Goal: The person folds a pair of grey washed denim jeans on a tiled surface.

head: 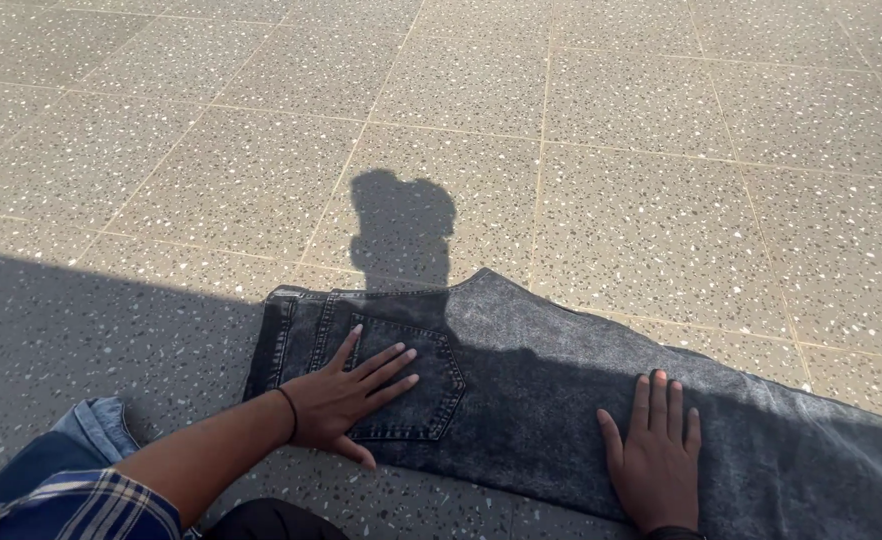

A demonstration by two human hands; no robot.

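Flat, left hand (346, 398), right hand (653, 462), grey jeans (521, 390)

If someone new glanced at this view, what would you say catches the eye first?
The dark grey washed jeans lie flat on the speckled tiled floor, stretching from the centre toward the lower right. Both hands press on them with fingers spread: the left hand over the back pocket, the right hand farther along the leg. A sharp shadow of a head falls on the sunlit tiles just above the waistband.
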